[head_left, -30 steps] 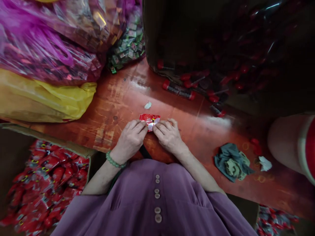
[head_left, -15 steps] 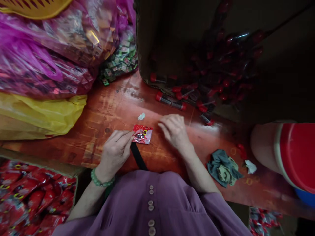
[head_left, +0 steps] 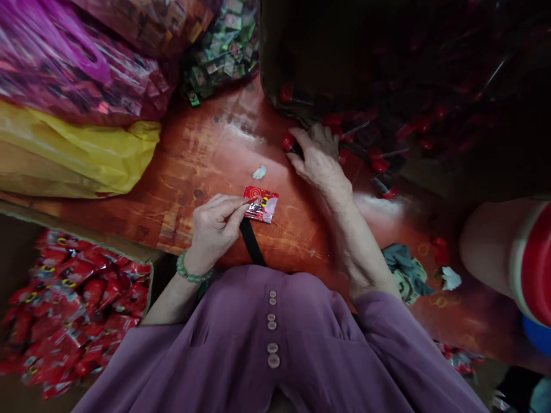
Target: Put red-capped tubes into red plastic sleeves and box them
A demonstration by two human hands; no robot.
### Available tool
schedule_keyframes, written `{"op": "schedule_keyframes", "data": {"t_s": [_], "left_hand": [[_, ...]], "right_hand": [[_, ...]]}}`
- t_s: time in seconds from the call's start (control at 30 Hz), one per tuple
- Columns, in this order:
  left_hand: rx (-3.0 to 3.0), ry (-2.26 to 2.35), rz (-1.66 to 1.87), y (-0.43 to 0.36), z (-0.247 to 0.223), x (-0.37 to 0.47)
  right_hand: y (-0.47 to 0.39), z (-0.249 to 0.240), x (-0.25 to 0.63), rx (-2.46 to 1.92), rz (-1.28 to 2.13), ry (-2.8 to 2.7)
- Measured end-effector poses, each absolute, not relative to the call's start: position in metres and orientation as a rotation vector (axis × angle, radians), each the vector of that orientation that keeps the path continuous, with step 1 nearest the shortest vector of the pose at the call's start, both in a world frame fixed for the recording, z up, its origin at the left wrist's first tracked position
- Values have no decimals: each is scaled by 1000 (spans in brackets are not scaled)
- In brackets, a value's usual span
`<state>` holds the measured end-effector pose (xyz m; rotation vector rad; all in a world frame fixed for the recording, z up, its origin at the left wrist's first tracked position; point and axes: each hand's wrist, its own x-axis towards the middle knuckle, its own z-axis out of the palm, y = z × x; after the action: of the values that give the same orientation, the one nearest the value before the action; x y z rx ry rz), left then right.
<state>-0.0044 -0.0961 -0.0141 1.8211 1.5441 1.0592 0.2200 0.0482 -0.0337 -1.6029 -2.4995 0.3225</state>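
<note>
Between thumb and fingers, my left hand point(head_left: 219, 226) pinches the left edge of a small red-and-pink printed plastic packet point(head_left: 264, 206), just above the tabletop. My right hand point(head_left: 318, 155) is farther off, at the edge of the dark box, its fingers curled over a clear tube with a red cap point(head_left: 288, 141). The cap sticks out by the index finger; the rest of the tube is mostly hidden under the hand. More red-capped tubes point(head_left: 381, 163) lie just beyond, spilling from the box. A black strap point(head_left: 252, 241) runs below the packet.
Plastic bags of small wrapped pieces point(head_left: 124, 86) and a yellow bag point(head_left: 86, 149) lie left. A carton of red packets point(head_left: 86, 287) stands lower left. A white scrap point(head_left: 259, 172), a crumpled cloth point(head_left: 407, 272) and a red-lidded tub point(head_left: 491, 246) are on the reddish table point(head_left: 206, 166).
My right hand has reached forward from beside the packet to the red-capped tubes and closed over one. My left hand still pinches the packet. The camera view has shifted.
</note>
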Motion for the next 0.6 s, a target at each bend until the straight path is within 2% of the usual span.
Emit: {"op": "schedule_keyframes", "data": {"t_s": [0.13,0.37,0.6], "left_hand": [[1860,1535,1009,-104,-15,-3],[1551,1549,1246,-118,-9,2],[1579,1340,1377,-128,-8,10]], "right_hand": [[38,-34,226,-1544,459,-2454],[-4,-34,239,-1462,726,-2085],[-93,-6,240,-1241,1567,-1318]]}}
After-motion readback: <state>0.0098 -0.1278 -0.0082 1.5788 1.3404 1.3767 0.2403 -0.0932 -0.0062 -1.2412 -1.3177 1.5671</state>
